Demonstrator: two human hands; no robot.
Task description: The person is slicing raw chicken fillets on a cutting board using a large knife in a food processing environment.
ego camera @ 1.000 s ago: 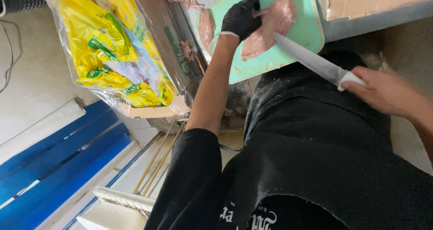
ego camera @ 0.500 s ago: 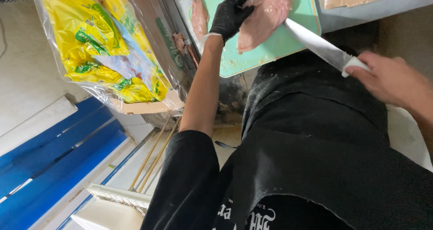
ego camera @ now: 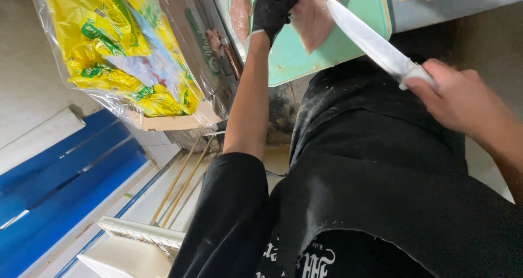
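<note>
The bare right hand (ego camera: 463, 98) is gripping the pale handle of a long steel knife (ego camera: 370, 41), fingers clenched around it, blade pointing toward 11 o'clock. Farther off, the black-gloved left hand (ego camera: 272, 8) is pressing its fingers on a pink raw meat slab (ego camera: 313, 13) lying on the green cutting board (ego camera: 327, 54).

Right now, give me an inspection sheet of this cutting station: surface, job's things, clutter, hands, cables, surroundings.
Surface: green cutting board on a grey counter, smeared near its lower edge.
Job's things: pale raw meat piece on the board; long knife, blade angled toward the meat.
Clutter: more raw meat beside the board; clear bag of yellow packets in a cardboard box.
Hands: left hand, black glove, fingers pressing the meat; right hand, bare, gripping the knife handle.
Cables: nothing seen.
Surroundings: black apron; blue boards; wooden sticks; white crate.
</note>
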